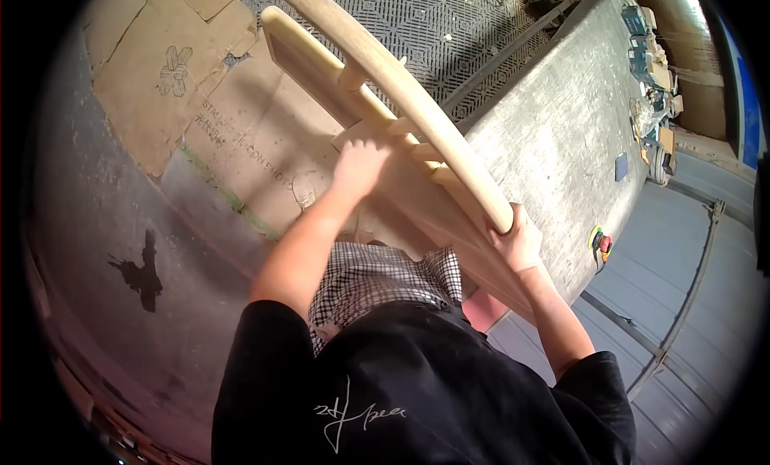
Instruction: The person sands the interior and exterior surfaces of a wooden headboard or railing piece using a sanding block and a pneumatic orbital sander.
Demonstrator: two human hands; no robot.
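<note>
One pale wooden frame (423,110), curved rail (409,96) over flat panel (413,198), slants beside a grey bench (553,136), above cardboard (233,128) that perhaps spares the wood. Two hands, apart: right hand (520,242) is clamped round the rail's near end, seemingly for control; left hand (361,164) lies against the panel, probably steadying, its grip unclear.

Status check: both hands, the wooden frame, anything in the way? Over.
Left hand on frame; right hand gripping its rail at near end. Frame slanted, alongside table. Red tool on table, apart from frame.
</note>
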